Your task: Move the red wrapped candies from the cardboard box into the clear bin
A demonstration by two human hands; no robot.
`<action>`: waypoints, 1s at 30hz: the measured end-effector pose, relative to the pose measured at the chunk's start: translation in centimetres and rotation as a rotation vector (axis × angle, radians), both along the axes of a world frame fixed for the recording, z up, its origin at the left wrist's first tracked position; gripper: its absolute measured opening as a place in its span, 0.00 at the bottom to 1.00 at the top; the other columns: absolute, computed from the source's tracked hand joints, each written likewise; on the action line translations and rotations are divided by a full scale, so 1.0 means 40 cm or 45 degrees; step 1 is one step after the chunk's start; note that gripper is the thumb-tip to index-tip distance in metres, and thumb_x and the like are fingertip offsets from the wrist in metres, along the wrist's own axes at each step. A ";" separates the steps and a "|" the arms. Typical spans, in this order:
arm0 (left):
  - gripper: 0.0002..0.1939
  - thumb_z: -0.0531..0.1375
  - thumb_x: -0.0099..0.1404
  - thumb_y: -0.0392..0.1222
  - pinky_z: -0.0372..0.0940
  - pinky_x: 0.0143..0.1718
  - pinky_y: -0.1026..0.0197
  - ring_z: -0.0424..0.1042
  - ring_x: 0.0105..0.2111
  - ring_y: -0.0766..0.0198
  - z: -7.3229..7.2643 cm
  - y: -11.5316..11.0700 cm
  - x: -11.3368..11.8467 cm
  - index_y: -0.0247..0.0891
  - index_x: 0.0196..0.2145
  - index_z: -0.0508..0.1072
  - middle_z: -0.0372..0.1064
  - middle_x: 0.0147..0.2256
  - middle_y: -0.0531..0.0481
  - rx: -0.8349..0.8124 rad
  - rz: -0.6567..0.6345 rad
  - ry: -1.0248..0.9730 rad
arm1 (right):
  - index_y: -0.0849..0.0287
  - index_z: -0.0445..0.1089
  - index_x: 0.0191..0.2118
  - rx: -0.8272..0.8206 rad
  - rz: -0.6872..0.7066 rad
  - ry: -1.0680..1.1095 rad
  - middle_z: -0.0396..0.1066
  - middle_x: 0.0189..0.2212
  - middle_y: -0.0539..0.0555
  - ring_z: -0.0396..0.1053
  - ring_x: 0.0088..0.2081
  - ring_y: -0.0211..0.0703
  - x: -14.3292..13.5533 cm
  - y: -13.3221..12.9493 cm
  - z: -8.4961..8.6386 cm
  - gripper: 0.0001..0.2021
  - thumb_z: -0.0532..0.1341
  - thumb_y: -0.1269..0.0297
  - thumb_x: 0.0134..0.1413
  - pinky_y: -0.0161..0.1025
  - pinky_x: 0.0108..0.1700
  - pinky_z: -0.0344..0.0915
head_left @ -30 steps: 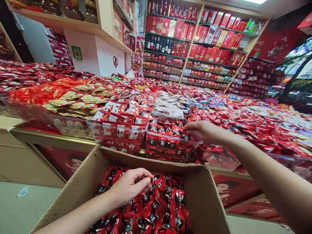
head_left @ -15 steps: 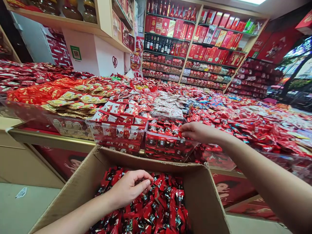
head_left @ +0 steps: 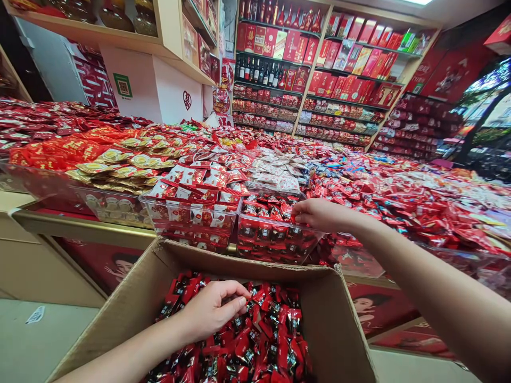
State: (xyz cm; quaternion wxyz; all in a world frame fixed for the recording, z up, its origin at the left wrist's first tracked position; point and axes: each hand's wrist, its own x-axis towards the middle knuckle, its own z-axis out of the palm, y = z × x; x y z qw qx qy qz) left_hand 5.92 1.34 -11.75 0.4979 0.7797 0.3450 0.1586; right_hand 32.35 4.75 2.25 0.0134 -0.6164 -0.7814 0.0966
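A cardboard box (head_left: 343, 314) stands open in front, with many red and black wrapped candies (head_left: 239, 351) inside. Over these candies is my left hand (head_left: 217, 308), its thumb and fingers curved with a gap between them and nothing visibly held. My right hand (head_left: 313, 214) reaches to the right side of a clear plastic bin (head_left: 275, 223) filled with similar red and black candies. Its fingers are pinched at a red wrapper on the bin's top layer; the fingertips partly hide it.
Left of that bin sits another clear bin (head_left: 191, 213) of white and red packets. Gold packets (head_left: 128, 165) lie farther left. Piled sweets cover the counter behind, below shelves (head_left: 307, 90) of boxes and bottles. A paper scrap (head_left: 35, 315) lies on the floor.
My right hand has shifted very slightly left at the bin. My left hand stays nearly in place over the candies in the box.
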 end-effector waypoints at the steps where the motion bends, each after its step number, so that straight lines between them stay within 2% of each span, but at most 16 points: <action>1: 0.12 0.50 0.61 0.45 0.60 0.31 0.65 0.69 0.30 0.63 0.001 -0.001 0.000 0.37 0.36 0.69 0.71 0.29 0.51 0.012 0.001 0.007 | 0.58 0.67 0.27 0.002 -0.001 -0.004 0.66 0.21 0.50 0.61 0.23 0.35 0.000 0.001 0.001 0.07 0.52 0.68 0.47 0.31 0.25 0.55; 11: 0.11 0.50 0.61 0.43 0.61 0.31 0.66 0.68 0.29 0.64 -0.006 0.002 0.002 0.37 0.34 0.70 0.71 0.28 0.52 0.076 -0.020 0.024 | 0.58 0.69 0.27 -0.008 0.045 0.006 0.69 0.23 0.49 0.63 0.25 0.37 -0.002 0.002 0.015 0.07 0.53 0.69 0.45 0.32 0.27 0.56; 13: 0.11 0.50 0.61 0.41 0.61 0.32 0.65 0.68 0.30 0.64 0.004 -0.001 0.001 0.37 0.36 0.70 0.71 0.30 0.51 0.159 -0.044 0.030 | 0.59 0.68 0.27 0.019 0.020 0.022 0.69 0.24 0.50 0.63 0.26 0.37 0.002 -0.001 0.017 0.07 0.53 0.69 0.46 0.33 0.27 0.56; 15: 0.11 0.50 0.61 0.39 0.62 0.35 0.64 0.68 0.32 0.63 0.036 -0.005 0.002 0.38 0.37 0.70 0.71 0.32 0.49 0.353 -0.112 -0.015 | 0.59 0.68 0.29 0.053 -0.007 0.046 0.69 0.25 0.51 0.63 0.27 0.38 0.009 -0.003 0.018 0.08 0.52 0.68 0.47 0.33 0.28 0.57; 18: 0.12 0.50 0.61 0.34 0.61 0.40 0.63 0.67 0.37 0.63 0.126 0.000 0.021 0.38 0.40 0.69 0.69 0.36 0.46 0.748 -0.239 -0.171 | 0.60 0.68 0.31 0.065 -0.028 0.084 0.69 0.26 0.52 0.63 0.28 0.38 0.022 -0.006 0.020 0.08 0.52 0.68 0.48 0.34 0.29 0.57; 21: 0.13 0.50 0.60 0.32 0.58 0.46 0.60 0.63 0.44 0.62 0.235 0.027 0.071 0.36 0.42 0.68 0.67 0.41 0.44 1.092 -0.192 -0.267 | 0.60 0.68 0.31 0.061 0.005 0.118 0.68 0.26 0.51 0.63 0.28 0.38 0.031 -0.008 0.019 0.08 0.52 0.67 0.48 0.33 0.29 0.57; 23: 0.15 0.50 0.60 0.32 0.52 0.51 0.58 0.60 0.48 0.60 0.293 0.057 0.122 0.32 0.45 0.65 0.64 0.45 0.43 1.232 -0.132 -0.231 | 0.60 0.68 0.31 0.067 0.041 0.140 0.68 0.26 0.50 0.62 0.28 0.37 0.034 -0.008 0.019 0.08 0.52 0.68 0.48 0.33 0.29 0.56; 24: 0.17 0.50 0.59 0.33 0.51 0.52 0.58 0.59 0.49 0.60 0.314 0.074 0.151 0.30 0.47 0.63 0.63 0.47 0.41 1.262 -0.105 -0.197 | 0.60 0.68 0.31 0.070 0.055 0.147 0.67 0.26 0.50 0.61 0.28 0.37 0.034 -0.008 0.018 0.08 0.52 0.68 0.48 0.32 0.29 0.56; 26: 0.20 0.49 0.60 0.35 0.54 0.49 0.58 0.60 0.48 0.59 0.341 0.107 0.210 0.30 0.51 0.58 0.61 0.49 0.41 1.158 -0.102 -0.031 | 0.60 0.68 0.30 0.075 0.068 0.154 0.66 0.24 0.49 0.60 0.27 0.37 0.033 -0.007 0.018 0.08 0.52 0.68 0.47 0.32 0.29 0.55; 28: 0.23 0.50 0.59 0.37 0.59 0.42 0.57 0.64 0.43 0.57 0.351 0.135 0.260 0.34 0.53 0.55 0.65 0.46 0.42 1.012 -0.108 0.160 | 0.61 0.68 0.29 0.072 0.072 0.154 0.65 0.23 0.49 0.59 0.25 0.36 0.032 -0.008 0.017 0.09 0.52 0.68 0.47 0.32 0.27 0.54; 30: 0.23 0.52 0.56 0.39 0.61 0.32 0.60 0.68 0.35 0.57 0.350 0.156 0.296 0.35 0.50 0.59 0.69 0.39 0.44 0.929 -0.135 0.274 | 0.61 0.68 0.29 0.071 0.078 0.156 0.65 0.22 0.49 0.58 0.25 0.36 0.031 -0.010 0.017 0.09 0.51 0.69 0.46 0.32 0.27 0.54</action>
